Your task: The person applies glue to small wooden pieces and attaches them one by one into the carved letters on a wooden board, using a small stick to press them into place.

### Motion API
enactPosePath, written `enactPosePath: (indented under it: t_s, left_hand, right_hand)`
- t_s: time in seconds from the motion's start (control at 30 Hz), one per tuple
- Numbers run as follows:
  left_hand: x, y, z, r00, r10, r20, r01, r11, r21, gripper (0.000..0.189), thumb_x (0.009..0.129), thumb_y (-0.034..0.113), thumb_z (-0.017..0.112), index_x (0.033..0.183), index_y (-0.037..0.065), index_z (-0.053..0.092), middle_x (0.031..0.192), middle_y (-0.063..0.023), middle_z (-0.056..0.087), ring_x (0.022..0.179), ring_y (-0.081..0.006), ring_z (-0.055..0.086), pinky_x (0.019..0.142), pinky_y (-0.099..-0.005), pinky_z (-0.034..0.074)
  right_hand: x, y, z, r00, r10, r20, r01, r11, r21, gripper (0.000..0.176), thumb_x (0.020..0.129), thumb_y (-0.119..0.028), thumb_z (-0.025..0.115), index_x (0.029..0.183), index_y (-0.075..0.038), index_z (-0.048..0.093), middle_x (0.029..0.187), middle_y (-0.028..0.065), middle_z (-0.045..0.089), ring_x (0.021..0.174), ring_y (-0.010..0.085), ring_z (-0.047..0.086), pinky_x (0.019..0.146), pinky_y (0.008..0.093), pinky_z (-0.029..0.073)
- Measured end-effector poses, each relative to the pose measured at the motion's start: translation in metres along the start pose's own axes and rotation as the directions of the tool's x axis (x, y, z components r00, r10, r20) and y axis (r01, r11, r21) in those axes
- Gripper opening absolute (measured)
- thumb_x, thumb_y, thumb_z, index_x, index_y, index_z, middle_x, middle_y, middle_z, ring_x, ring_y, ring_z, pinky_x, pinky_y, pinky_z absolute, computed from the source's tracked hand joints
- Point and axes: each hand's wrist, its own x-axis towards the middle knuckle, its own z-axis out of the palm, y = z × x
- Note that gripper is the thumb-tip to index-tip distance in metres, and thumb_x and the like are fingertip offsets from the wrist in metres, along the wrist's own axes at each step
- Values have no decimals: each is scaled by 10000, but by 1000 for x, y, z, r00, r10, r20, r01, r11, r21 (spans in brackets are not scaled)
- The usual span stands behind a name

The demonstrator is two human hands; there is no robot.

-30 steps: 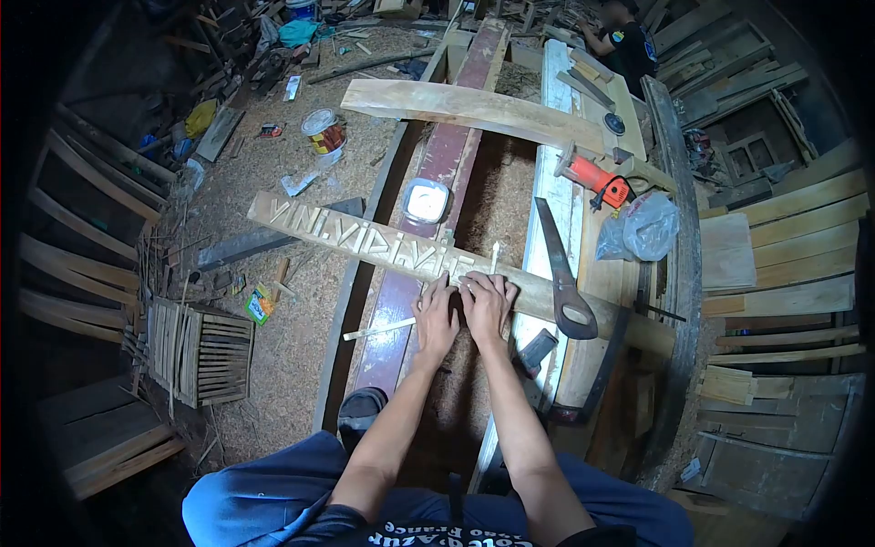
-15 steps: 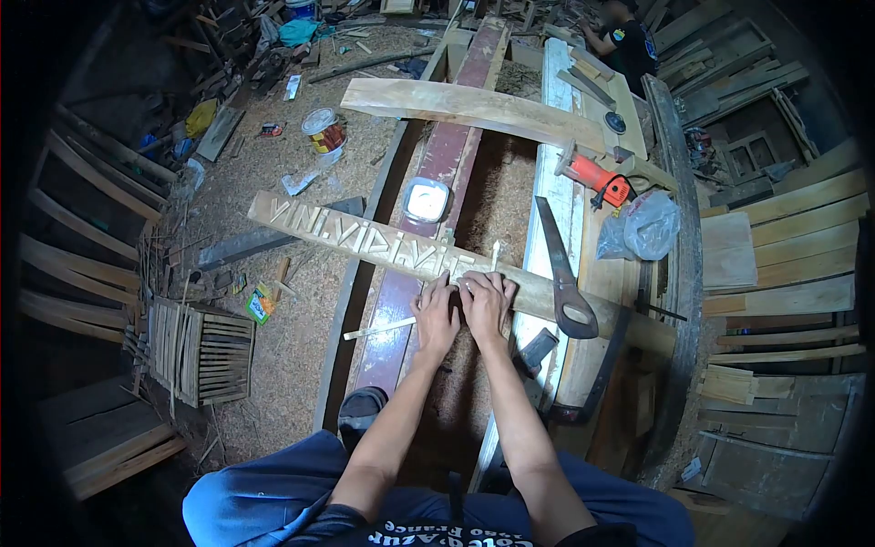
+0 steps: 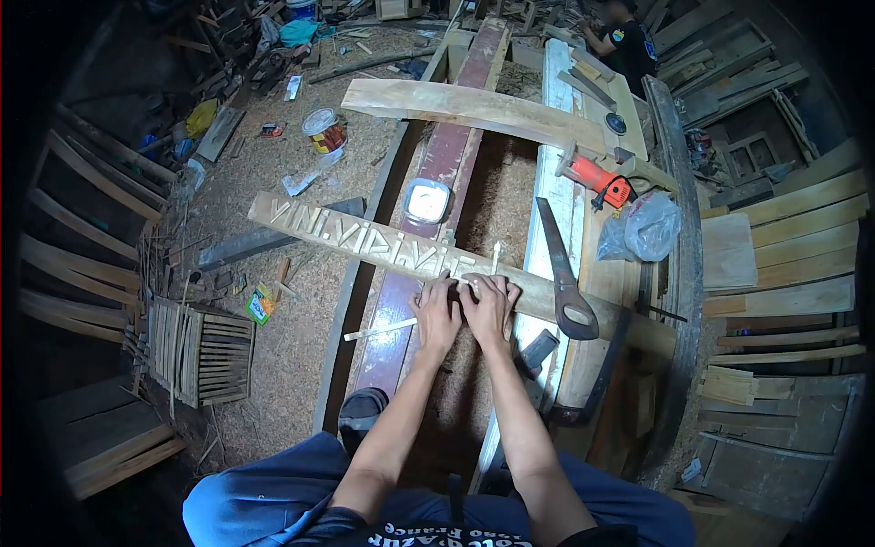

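Note:
A long wooden board (image 3: 583, 299) lies across the supports, with raised pale letters (image 3: 355, 235) along its left part. Both my left hand (image 3: 437, 314) and my right hand (image 3: 487, 305) are at the board's near edge, right of the last letters. Their fingers are bent and close together over the wood; anything small between the fingertips is hidden. A thin pale wooden strip (image 3: 378, 330) sticks out left of my left hand. Another short strip (image 3: 496, 254) lies on the board just beyond my right fingers. A handsaw (image 3: 562, 273) rests across the board to the right.
A tub of white material (image 3: 426, 200) stands on the maroon beam (image 3: 447, 169) beyond the board. To the right are a red power tool (image 3: 597, 178) and a plastic bag (image 3: 652, 226). A second plank (image 3: 474, 107) lies farther off. Another person (image 3: 629, 46) is at the upper right.
My fingers have shifted slightly at the same spot on the board. The board, saw and strips stay in place.

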Motion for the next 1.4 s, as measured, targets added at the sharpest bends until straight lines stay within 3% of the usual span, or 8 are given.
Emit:
enactPosePath:
  t_s: [0.1, 0.17, 0.33, 0.47, 1.2, 1.4]
  left_hand:
    - [4, 6, -3, 999, -22, -24, 21, 999, -28, 465, 827, 49, 637, 1283, 101, 560, 1467, -102, 531, 1315, -279, 479, 1089, -577, 243]
    - [8, 12, -6, 999, -34, -24, 34, 999, -17, 494, 831, 40, 628, 1315, 109, 553, 1457, -84, 544, 1311, -285, 480, 1085, -593, 242]
    - [13, 14, -3, 997, -41, 58, 40, 999, 31, 521, 849, 57, 609, 1361, 128, 550, 1448, -59, 564, 1294, -301, 486, 1096, -617, 234]
    - [12, 13, 0, 997, -51, 64, 50, 999, 5, 536, 857, 42, 594, 1383, 136, 548, 1403, -72, 595, 1302, -311, 478, 1096, -649, 223]
    - [15, 12, 0, 991, -89, 96, 87, 996, 26, 539, 834, 47, 615, 1364, 123, 547, 1363, -68, 601, 1305, -309, 470, 1076, -657, 231]
    - [15, 13, -1, 994, -68, 82, 65, 997, 39, 567, 833, 45, 616, 1389, 124, 533, 1346, -83, 607, 1297, -308, 477, 1075, -645, 235]
  right_hand:
    - [5, 5, 0, 1000, 18, -24, -18, 1000, -4, 200, 864, -188, 691, 1034, -96, 743, 1113, 22, 718, 1110, 222, 574, 983, 427, 330]
    - [13, 9, 2, 993, -63, -101, 53, 994, -94, 230, 851, -172, 691, 1056, -78, 742, 1163, 35, 701, 1118, 232, 571, 980, 429, 343]
    - [22, 4, 0, 996, -88, 19, 89, 983, -162, 328, 838, -136, 670, 1156, -81, 730, 1279, 37, 646, 1172, 254, 541, 1017, 448, 345]
    - [19, 5, 7, 993, -104, 55, 113, 974, -197, 391, 811, -96, 652, 1193, -105, 736, 1285, 39, 647, 1174, 261, 528, 1011, 462, 339]
    - [13, 4, 15, 997, -42, 58, 55, 965, -255, 382, 854, -107, 629, 1229, -109, 705, 1343, 1, 635, 1184, 218, 541, 1025, 467, 332]
    - [15, 1, 10, 998, -52, 42, 61, 966, -251, 364, 854, -72, 614, 1196, -115, 731, 1315, 22, 652, 1120, 237, 557, 970, 447, 348]
